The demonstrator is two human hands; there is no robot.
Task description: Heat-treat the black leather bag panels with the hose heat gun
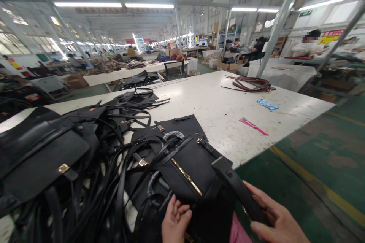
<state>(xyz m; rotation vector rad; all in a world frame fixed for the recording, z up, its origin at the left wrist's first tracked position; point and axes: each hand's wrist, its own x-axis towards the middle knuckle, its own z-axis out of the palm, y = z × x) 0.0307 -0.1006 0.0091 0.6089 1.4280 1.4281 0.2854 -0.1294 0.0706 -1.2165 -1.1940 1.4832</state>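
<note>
At the near edge of the white table [216, 110], the left hand [175, 218] rests with fingers curled against the lower edge of a black bag [188, 167], pinching the leather just below its gold zip [186, 176]. The right hand [275, 218] is cupped, fingers wrapped round the end of a wide black strap [236, 188] that runs up and left to the bag's near right corner. The bag lies flat on the table's near side, partly overhanging the edge toward the person.

To the left, a tangle of thin black straps [114, 167] spreads over the table, and a larger black bag with a gold clasp [42, 155] lies at the far left. Farther along the table sit a coil of brown straps [251, 83], a blue card [267, 104] and a pink strip [252, 125]. Other people work at benches in the far right of the hall.
</note>
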